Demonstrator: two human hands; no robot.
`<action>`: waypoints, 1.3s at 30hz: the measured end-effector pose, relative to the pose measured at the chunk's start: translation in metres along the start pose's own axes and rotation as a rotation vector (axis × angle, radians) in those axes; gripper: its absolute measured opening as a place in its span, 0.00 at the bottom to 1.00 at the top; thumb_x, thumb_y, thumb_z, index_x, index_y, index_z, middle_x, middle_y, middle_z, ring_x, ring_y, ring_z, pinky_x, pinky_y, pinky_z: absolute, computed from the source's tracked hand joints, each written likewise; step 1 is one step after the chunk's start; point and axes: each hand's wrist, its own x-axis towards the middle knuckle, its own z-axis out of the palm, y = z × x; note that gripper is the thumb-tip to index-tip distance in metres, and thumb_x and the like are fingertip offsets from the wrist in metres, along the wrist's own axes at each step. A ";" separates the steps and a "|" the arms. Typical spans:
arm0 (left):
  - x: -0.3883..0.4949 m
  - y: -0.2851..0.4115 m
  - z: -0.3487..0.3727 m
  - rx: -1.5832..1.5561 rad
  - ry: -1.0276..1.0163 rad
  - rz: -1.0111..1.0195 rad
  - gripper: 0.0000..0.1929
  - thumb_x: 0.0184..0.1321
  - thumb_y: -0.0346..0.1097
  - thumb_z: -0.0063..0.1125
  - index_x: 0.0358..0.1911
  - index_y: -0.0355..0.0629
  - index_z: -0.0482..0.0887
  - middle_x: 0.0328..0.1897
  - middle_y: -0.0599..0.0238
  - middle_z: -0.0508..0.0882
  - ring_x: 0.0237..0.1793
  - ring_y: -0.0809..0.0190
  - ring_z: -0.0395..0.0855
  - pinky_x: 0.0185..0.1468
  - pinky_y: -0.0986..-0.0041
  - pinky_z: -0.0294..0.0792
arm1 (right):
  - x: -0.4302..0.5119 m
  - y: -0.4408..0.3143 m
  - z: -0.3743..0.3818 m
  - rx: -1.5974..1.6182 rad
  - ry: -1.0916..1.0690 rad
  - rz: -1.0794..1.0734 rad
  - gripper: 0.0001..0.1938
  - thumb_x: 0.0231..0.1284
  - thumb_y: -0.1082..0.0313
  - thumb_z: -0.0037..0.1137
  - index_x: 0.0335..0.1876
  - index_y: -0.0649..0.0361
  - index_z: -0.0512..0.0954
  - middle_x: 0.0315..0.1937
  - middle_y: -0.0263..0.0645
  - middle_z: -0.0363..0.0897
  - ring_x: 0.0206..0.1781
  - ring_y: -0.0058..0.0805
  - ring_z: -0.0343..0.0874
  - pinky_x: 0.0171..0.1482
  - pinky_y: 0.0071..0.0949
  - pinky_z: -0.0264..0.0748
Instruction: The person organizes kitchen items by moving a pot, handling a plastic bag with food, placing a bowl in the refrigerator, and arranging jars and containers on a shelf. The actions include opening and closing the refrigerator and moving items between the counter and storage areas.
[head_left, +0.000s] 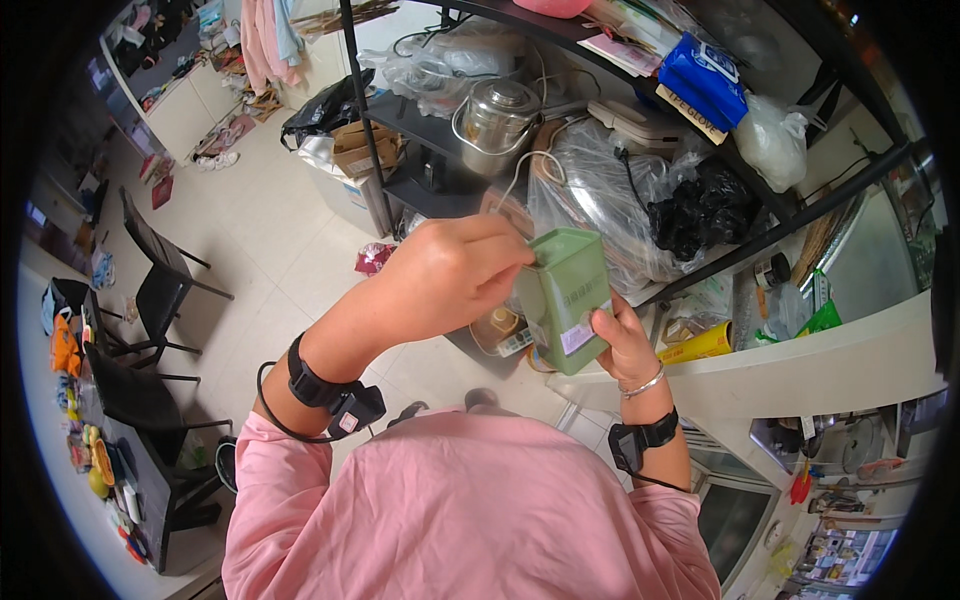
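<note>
My right hand (626, 337) is closed around a green rectangular tin or box (566, 300) that bears writing and a pale label. The box is held tilted in front of my chest, its narrow end face up. At that end's left edge my left hand (469, 274) has its fingertips pinched together; they touch or nearly touch the rim, and whether anything is between them cannot be told. Just beyond the box, a large bundle wrapped in clear plastic (592, 202) lies on the black rack.
The black metal rack (420, 127) ahead holds a steel pot with a handle (499, 124), plastic bags and a blue packet (703, 81). A white curved counter edge (787, 382) runs along the right. Black chairs (161, 277) and a dark table (135, 480) stand at left.
</note>
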 end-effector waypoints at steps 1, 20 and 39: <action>0.001 -0.001 0.000 -0.027 -0.029 -0.005 0.13 0.51 0.28 0.68 0.40 0.37 0.84 0.40 0.57 0.82 0.38 0.50 0.83 0.40 0.65 0.76 | 0.000 0.000 0.000 0.002 0.001 0.002 0.45 0.55 0.52 0.72 0.73 0.67 0.62 0.61 0.38 0.75 0.61 0.25 0.74 0.62 0.26 0.72; -0.032 -0.007 0.069 -0.405 0.086 -0.189 0.21 0.76 0.43 0.44 0.28 0.35 0.76 0.26 0.51 0.73 0.30 0.44 0.71 0.37 0.59 0.64 | 0.007 0.030 0.006 -0.419 -0.541 0.143 0.45 0.61 0.62 0.68 0.78 0.66 0.53 0.75 0.41 0.59 0.76 0.29 0.57 0.76 0.30 0.53; -0.166 -0.043 0.200 -0.347 0.057 -0.605 0.19 0.73 0.44 0.52 0.29 0.35 0.78 0.24 0.52 0.76 0.24 0.50 0.73 0.32 0.64 0.68 | 0.005 0.176 -0.020 -0.644 -0.378 0.238 0.53 0.52 0.23 0.58 0.68 0.69 0.68 0.65 0.53 0.73 0.69 0.44 0.70 0.68 0.34 0.66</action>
